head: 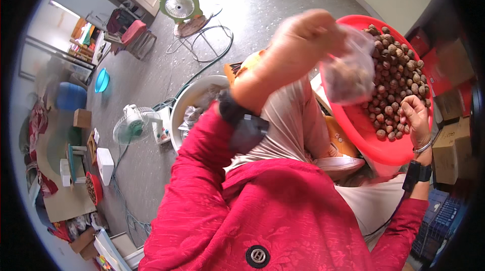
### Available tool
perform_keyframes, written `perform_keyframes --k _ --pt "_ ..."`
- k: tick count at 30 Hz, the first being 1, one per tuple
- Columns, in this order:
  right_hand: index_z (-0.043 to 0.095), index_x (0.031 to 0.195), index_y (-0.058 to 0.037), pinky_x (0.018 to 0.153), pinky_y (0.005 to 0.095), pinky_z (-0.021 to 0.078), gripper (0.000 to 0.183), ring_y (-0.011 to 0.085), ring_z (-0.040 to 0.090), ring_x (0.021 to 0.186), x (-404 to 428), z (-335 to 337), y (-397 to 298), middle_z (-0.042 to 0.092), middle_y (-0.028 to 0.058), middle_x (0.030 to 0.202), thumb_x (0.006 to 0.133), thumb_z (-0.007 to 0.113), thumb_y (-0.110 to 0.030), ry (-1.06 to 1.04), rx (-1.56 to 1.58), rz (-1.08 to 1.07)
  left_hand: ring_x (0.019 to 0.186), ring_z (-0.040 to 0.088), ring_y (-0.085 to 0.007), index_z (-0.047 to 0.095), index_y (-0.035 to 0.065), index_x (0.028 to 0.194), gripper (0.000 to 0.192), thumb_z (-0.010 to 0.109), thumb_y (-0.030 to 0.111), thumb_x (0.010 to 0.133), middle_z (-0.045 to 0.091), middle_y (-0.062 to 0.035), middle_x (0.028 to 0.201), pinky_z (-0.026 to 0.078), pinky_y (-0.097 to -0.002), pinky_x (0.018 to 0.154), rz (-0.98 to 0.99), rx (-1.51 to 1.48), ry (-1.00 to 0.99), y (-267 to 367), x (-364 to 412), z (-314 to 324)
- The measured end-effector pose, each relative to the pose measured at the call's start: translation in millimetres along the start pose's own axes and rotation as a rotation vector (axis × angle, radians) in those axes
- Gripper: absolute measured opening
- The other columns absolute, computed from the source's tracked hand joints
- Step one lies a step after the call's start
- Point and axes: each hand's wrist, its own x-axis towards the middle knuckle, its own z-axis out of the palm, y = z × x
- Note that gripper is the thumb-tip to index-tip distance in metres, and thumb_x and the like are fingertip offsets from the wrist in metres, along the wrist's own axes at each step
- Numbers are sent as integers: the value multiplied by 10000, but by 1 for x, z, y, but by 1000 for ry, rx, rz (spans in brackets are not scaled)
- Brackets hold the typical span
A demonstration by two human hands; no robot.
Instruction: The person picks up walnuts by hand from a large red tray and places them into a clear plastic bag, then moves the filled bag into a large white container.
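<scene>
My left hand (pixel 316 34) is raised and blurred, its fingers closed on the top of a clear plastic bag (pixel 350 74). Brownish contents, blurred, sit low in the bag, which hangs over the near rim of a red plastic basin (pixel 350 127). Many walnuts (pixel 392 77) in their shells are heaped toward the far side of that basin. Just above the heap's lower edge hovers my right hand (pixel 415 117), thumb and fingertips drawn together. Whether a walnut is between those fingertips cannot be made out.
Beside my left knee stands a pale basin (pixel 177 119) with plastic bags in it. A white fan (pixel 132 125) and a green fan (pixel 180 7) stand on the floor among cables. Cardboard boxes (pixel 452 149) line the right side. A smaller red basin (pixel 97 187) holds more walnuts.
</scene>
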Motion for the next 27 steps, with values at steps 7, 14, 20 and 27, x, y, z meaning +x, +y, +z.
perform_keyframes --k 7,14,20,27 --pt "549 883 -74 382 223 374 77 58 448 437 2 22 34 505 -22 655 944 575 -114 -16 -197 187 834 712 -185 611 18 964 129 587 143 981 703 -85 875 563 -272 663 -118 356 483 73 -85 -139" --pt "551 827 -31 507 249 413 94 81 486 550 4 31 78 529 -1 650 896 612 -48 -88 -559 147 825 673 -132 593 29 896 162 541 136 1005 634 -21 838 525 -248 645 -235 459 882 41 -211 -250" --pt "550 817 -42 507 229 414 104 64 485 553 -5 27 103 543 -8 675 909 599 -51 -149 -555 131 770 664 -131 573 9 870 202 528 159 998 643 -41 825 527 -263 680 -484 582 1040 -6 -313 -292" --pt "573 855 6 667 288 463 68 122 522 703 -12 18 125 570 36 733 868 623 -38 -137 -676 168 757 661 -138 564 12 874 184 509 134 1000 639 -52 836 537 -278 686 -604 594 1154 -44 -380 -304"
